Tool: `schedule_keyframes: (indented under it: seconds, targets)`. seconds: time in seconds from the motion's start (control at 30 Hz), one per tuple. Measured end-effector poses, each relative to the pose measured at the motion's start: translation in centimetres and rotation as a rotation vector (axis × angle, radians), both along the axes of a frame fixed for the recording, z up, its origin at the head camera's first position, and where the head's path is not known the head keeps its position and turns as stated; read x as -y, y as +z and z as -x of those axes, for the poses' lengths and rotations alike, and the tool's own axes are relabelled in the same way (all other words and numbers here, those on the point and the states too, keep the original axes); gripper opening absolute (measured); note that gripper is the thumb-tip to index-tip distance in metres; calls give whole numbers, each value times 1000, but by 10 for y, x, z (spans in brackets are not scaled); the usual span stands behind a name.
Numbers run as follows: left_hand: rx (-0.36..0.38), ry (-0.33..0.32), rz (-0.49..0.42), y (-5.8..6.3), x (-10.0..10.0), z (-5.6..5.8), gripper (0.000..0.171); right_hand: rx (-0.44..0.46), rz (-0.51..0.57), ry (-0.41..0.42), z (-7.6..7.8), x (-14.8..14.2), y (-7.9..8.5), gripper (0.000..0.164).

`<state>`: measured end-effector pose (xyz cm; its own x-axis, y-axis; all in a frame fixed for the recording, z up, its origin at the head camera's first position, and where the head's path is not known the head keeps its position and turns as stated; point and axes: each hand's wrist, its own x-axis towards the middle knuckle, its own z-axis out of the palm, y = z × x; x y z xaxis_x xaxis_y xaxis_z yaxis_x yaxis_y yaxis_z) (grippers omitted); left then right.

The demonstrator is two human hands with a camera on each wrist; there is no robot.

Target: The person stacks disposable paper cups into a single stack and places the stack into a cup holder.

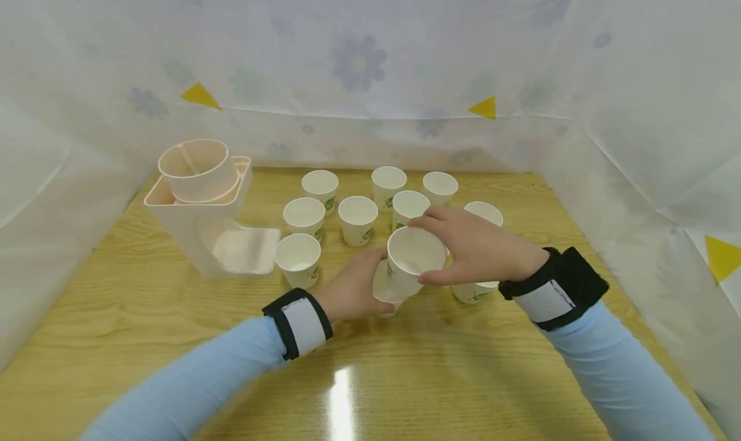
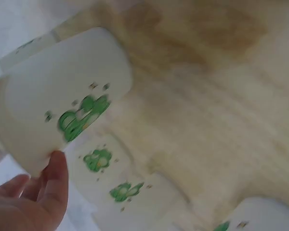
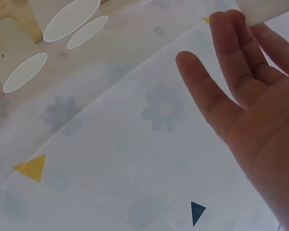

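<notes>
White cup — between right-hand fingertips

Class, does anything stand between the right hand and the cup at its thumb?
Nothing visible does: the right hand holds that upper cup directly. The lower cup, in the left hand, is partly hidden by it, not between them.

No text, brand or number can be read: a green picture without legible letters stands on a cup in the grip, similar ones on cups beyond it, and farther past the grip the sheet carries pale flowers and plain yellow triangles
</notes>
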<state>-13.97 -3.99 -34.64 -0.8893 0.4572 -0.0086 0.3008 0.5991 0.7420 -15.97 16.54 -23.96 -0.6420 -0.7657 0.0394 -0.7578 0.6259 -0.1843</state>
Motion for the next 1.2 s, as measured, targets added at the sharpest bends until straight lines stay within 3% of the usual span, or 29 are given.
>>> schedule_keyframes:
  seconds: [0.13,0.43,0.7,0.87,1.2]
  targets:
    - [9,-16,-64,-6,0,1,82,26,-3,13,2,2,-5,67]
    - [58,-145,-139,-12,4,8,88,96,-10,62,3,9,-10,69]
    - [67,-97,-153,-14,3,6,97,135,-12,96,3,11,-20,73]
    - [89,-144,-228,-16,5,9,91,155,-47,145,4,14,-26,74]
    - [150,-144,-212,-13,8,7,96,188,-122,159,5,19,-40,81]
